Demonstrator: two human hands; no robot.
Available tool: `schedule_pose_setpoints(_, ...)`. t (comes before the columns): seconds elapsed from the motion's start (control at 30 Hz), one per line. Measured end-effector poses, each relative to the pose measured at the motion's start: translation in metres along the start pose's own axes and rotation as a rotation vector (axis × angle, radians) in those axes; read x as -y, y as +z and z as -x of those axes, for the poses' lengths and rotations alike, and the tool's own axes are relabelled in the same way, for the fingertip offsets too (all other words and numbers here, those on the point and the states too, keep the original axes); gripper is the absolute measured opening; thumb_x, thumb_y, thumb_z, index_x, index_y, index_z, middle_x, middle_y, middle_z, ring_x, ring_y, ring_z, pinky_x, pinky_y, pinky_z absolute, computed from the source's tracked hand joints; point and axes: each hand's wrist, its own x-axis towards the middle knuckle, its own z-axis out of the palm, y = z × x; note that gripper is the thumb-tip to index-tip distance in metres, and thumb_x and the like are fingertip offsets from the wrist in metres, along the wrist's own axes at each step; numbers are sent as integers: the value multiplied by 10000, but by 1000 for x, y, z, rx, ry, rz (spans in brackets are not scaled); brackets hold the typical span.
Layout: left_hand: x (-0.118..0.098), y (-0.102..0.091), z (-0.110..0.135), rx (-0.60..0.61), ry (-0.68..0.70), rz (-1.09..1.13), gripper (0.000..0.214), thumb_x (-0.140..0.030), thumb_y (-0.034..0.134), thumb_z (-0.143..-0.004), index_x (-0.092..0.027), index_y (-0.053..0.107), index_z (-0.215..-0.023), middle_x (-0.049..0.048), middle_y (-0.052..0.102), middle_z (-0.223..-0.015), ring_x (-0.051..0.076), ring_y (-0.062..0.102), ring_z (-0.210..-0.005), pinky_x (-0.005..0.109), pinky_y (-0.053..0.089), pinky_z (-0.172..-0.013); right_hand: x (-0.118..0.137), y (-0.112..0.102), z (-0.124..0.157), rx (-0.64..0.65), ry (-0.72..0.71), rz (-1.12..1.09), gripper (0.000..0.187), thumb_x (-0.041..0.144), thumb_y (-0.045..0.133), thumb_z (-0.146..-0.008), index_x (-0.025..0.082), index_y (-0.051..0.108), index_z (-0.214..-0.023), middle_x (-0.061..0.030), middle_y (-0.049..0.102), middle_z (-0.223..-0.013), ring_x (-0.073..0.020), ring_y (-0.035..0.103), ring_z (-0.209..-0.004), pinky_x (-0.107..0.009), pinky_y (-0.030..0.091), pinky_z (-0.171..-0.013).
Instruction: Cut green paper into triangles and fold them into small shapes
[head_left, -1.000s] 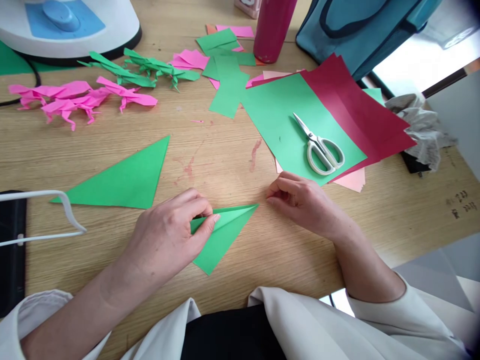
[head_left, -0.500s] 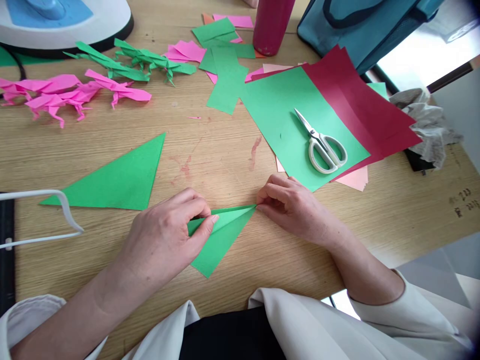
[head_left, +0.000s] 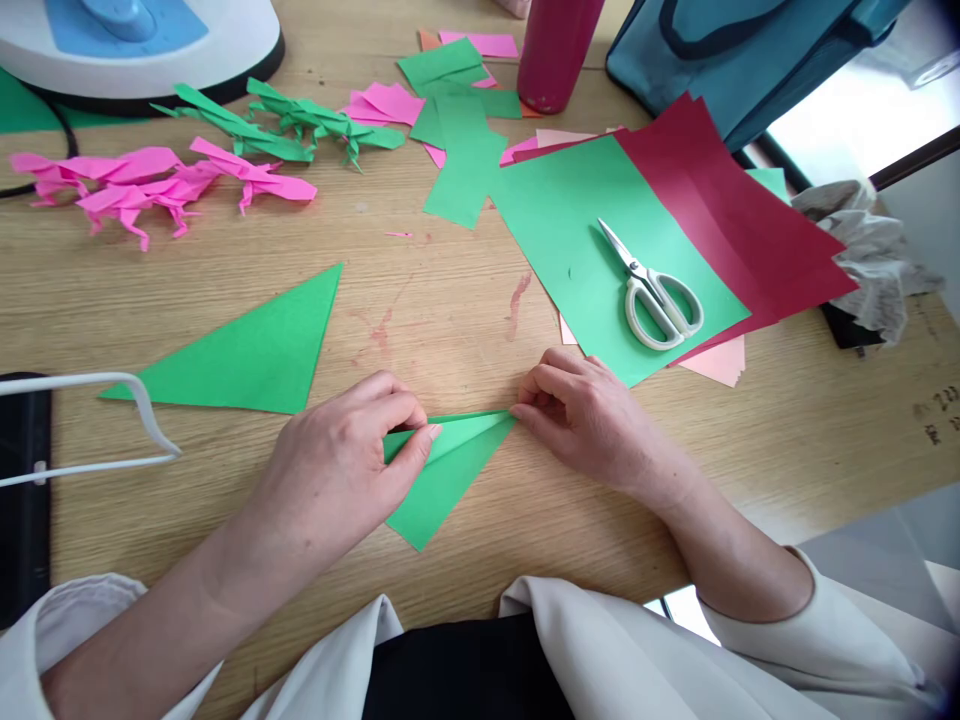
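A folded green paper triangle (head_left: 442, 470) lies on the wooden table (head_left: 465, 310) near its front edge. My left hand (head_left: 341, 470) pinches the paper's left part, thumb on the upper fold. My right hand (head_left: 585, 415) has its fingertips closed on the paper's right tip. A larger green paper triangle (head_left: 247, 350) lies flat to the left, untouched.
White scissors (head_left: 656, 295) rest on a green sheet (head_left: 577, 240) over dark red sheets (head_left: 742, 230). Pink folded figures (head_left: 150, 185) and green folded figures (head_left: 285, 125) lie at the back left, beside a white and blue appliance (head_left: 135, 35). A magenta bottle (head_left: 559, 50) and a blue bag (head_left: 720, 50) stand behind. A white wire handle (head_left: 112, 425) is at left.
My right hand moved left from the bare table and closed its fingertips on the folded paper's right tip. The left hand kept its pinch.
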Motion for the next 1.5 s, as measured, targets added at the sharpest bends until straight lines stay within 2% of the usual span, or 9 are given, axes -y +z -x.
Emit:
schedule_pose_setpoints(0.17, 0, 0, 0, 4, -8, -24, 180, -290, 528, -908, -213, 606, -766, -10, 627, -851, 151, 580, -706, 290, 373, -619, 4, 1, -1, 0, 30, 14, 138, 192, 629, -877, 186, 571, -752, -36, 589, -818, -175, 555, -760, -321, 348, -706)
schedule_pose_setpoints(0.37, 0, 1, 0, -19, 5, -74, 137, -251, 535, -909, -207, 613, -806, -5, 621, -877, 159, 603, -763, 288, 399, -663, 5, 1, -2, 13, 47, 60, 128, 202, 625, -875, 180, 565, -764, -23, 574, -817, -164, 548, -765, -306, 330, -698)
schedule_pose_setpoints(0.7, 0, 4, 0, -57, 64, -172, 113, -236, 545, -913, -194, 594, -821, 17, 592, -876, 172, 595, -740, 300, 407, -648, 6, 2, -2, 12, 36, 92, 137, 208, 623, -875, 179, 550, -763, -19, 570, -816, -156, 540, -755, -298, 321, -697)
schedule_pose_setpoints(1.0, -1, 5, 0, -29, 59, -255, 131, -253, 517, -935, -186, 575, -838, 40, 574, -888, 183, 599, -757, 314, 435, -683, 3, 1, -2, 5, 6, 92, 143, 209, 617, -886, 178, 550, -764, -26, 576, -815, -161, 542, -755, -301, 329, -697)
schedule_pose_setpoints(1.1, -2, 5, -1, -21, 62, -259, 127, -243, 507, -938, -184, 575, -848, 43, 571, -896, 187, 603, -774, 317, 441, -693, 0, -3, 3, 19, -35, 56, 100, 211, 587, -919, 178, 575, -825, -32, 581, -837, -169, 555, -785, -302, 354, -711)
schedule_pose_setpoints(1.2, -2, 6, -2, -19, 66, -249, 132, -241, 499, -942, -184, 577, -853, 43, 568, -897, 192, 607, -788, 321, 447, -704, 3, -3, 12, -42, -100, 92, 76, 196, 531, -955, 171, 598, -930, -45, 594, -864, -173, 556, -778, -308, 377, -702)
schedule_pose_setpoints(1.27, -1, 7, -2, -21, 68, -252, 136, -246, 498, -944, -187, 577, -851, 41, 568, -895, 192, 607, -781, 322, 446, -698, 9, 1, 21, -78, -170, 169, 120, 172, 502, -966, 155, 612, -1011, -59, 605, -872, -183, 557, -774, -323, 388, -705)
schedule_pose_setpoints(1.4, -1, 8, -2, -30, 72, -258, 112, -233, 510, -933, -191, 573, -851, 39, 570, -898, 192, 608, -780, 321, 447, -697, 21, 12, 34, -40, -323, 269, 280, 147, 478, -979, 94, 583, -1233, -79, 616, -871, -197, 529, -749, -340, 410, -692)
schedule_pose_setpoints(1.5, 0, 8, -1, -36, 78, -269, 112, -230, 505, -934, -194, 568, -849, 37, 570, -890, 191, 605, -775, 320, 442, -692, 24, 16, 36, -11, -361, 292, 374, 138, 466, -978, 77, 531, -1342, -82, 608, -874, -204, 505, -739, -347, 418, -675)
